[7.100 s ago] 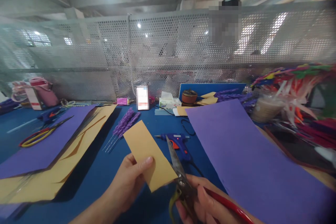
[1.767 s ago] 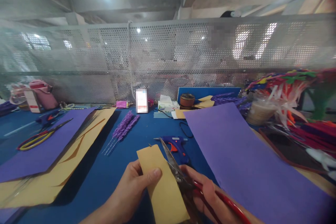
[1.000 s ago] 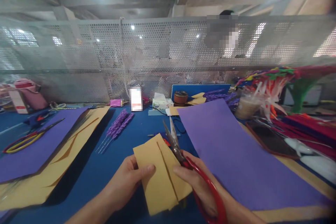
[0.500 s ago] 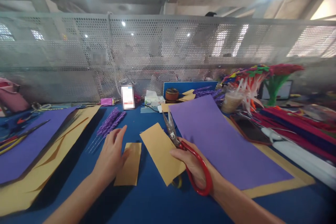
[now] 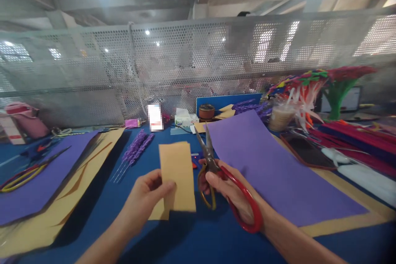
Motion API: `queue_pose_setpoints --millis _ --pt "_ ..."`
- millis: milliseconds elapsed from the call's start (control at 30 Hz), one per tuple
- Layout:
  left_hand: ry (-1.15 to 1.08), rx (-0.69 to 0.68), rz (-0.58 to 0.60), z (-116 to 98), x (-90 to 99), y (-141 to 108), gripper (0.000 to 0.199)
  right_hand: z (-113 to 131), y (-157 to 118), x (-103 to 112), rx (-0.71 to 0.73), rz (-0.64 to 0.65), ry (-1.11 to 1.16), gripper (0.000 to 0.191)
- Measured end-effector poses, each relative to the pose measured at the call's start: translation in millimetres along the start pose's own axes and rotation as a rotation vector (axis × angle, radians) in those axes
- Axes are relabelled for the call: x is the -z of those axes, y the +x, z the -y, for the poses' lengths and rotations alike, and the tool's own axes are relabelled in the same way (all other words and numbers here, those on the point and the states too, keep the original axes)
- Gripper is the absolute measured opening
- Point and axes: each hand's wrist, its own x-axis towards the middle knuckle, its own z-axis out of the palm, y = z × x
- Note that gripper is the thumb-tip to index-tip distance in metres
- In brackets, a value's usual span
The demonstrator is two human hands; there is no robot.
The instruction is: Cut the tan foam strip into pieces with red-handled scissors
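My left hand (image 5: 148,200) pinches a tan paper rectangle (image 5: 177,165) between thumb and fingers and holds it upright above the table. Under it, a second tan piece (image 5: 159,211) lies on the blue surface, mostly covered. In my right hand (image 5: 227,183) is a pair of scissors (image 5: 210,159) with one red and one yellow handle. Their blades are parted and point away from me, just right of the held paper and not touching it. A large purple sheet (image 5: 278,177) lies beyond my right hand, over a tan sheet (image 5: 321,230).
Purple flower stems (image 5: 136,148) lie left of centre. Further left, another pair of scissors (image 5: 40,169) rests on purple and tan sheets. A phone (image 5: 306,150), an iced drink cup (image 5: 278,115) and bundles of coloured stems (image 5: 361,140) stand or lie at right. A perforated screen (image 5: 173,57) closes the back.
The tan rectangle has passed from my right hand to my left, which closed on it and lifted it over the other piece. My right hand keeps the scissors. The view has shifted slightly.
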Motion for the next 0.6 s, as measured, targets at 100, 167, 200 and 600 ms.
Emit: queue_pose_setpoints --millis 100,167,200,600 --pt "-0.278 0.240 0.215 6.6 -10.8 -2.6 0.018 -2.6 0.8 -1.4 0.049 0.006 -0.024 0.026" --pt "-0.325 0.253 0.256 10.4 -15.8 -3.4 0.016 -5.5 0.8 -1.5 0.059 -0.001 -0.054 0.024" --pt "-0.330 0.248 0.272 11.1 -17.8 -3.7 0.017 -6.6 0.6 -1.4 0.058 -0.007 -0.076 0.023" --pt "-0.406 0.194 -0.124 -7.2 18.0 7.9 0.024 -12.5 -3.6 -2.2 0.012 0.023 -0.639 0.028"
